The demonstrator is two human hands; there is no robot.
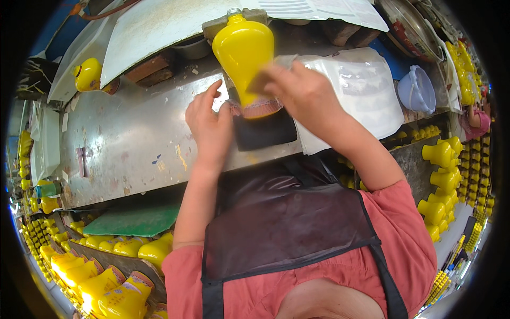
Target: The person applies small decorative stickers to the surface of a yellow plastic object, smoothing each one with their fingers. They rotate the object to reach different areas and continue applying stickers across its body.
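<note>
A glossy yellow vase point(244, 45) lies with its narrow end toward the far side, propped on a grey block point(213, 26). Round its near end runs a pinkish patterned band point(262, 108), above a black pad point(265, 133). Pinched in my right hand point(305, 95) is a small flat grey-brown piece point(260, 82), held against the vase's right side; motion blurs it and its kind is unclear. My left hand point(211, 119) is at the left of the band, fingers apart and gripping nothing. Whether its thumb touches the band I cannot tell.
White sheets point(356, 90) cover the metal table point(122, 143) on the right, beside a pale blue bucket point(416, 90). Another yellow vase point(89, 74) lies far left near bricks point(150, 72). Rows of yellow vases point(122, 297) and a green board point(135, 220) flank me.
</note>
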